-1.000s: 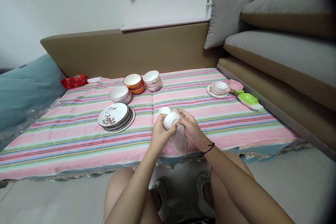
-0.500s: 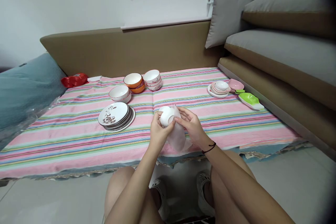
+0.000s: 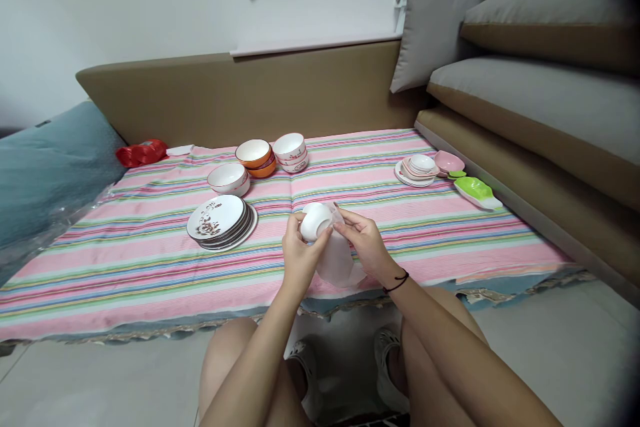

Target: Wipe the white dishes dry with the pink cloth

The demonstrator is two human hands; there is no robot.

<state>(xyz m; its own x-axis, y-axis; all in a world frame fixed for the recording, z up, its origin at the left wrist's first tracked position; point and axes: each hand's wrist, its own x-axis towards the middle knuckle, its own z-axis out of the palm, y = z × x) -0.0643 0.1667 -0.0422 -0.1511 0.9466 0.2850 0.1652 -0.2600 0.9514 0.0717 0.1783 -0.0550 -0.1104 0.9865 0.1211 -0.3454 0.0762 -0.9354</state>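
Note:
My left hand [image 3: 299, 255] grips a small white cup [image 3: 315, 221], bottom side toward me, just above the near edge of the striped cloth [image 3: 150, 267]. A thin white wiping cloth [image 3: 336, 260] hangs below the cup. My right hand [image 3: 365, 243] pinches the top of that cloth beside the cup's right side. Both hands are closed. A black band sits on my right wrist.
A stack of flowered plates [image 3: 220, 221] lies left of my hands. Behind it stand a white bowl [image 3: 228, 179], orange bowls [image 3: 255, 157] and stacked white bowls [image 3: 290, 150]. Small saucers [image 3: 417, 170], a pink dish [image 3: 449, 161] and a green dish [image 3: 476, 191] sit at right. Sofa cushions [image 3: 525, 100] rise on the right.
The cup has shifted slightly left and turned in my left hand. My right hand has slid off the cup and now pinches the cloth at its side.

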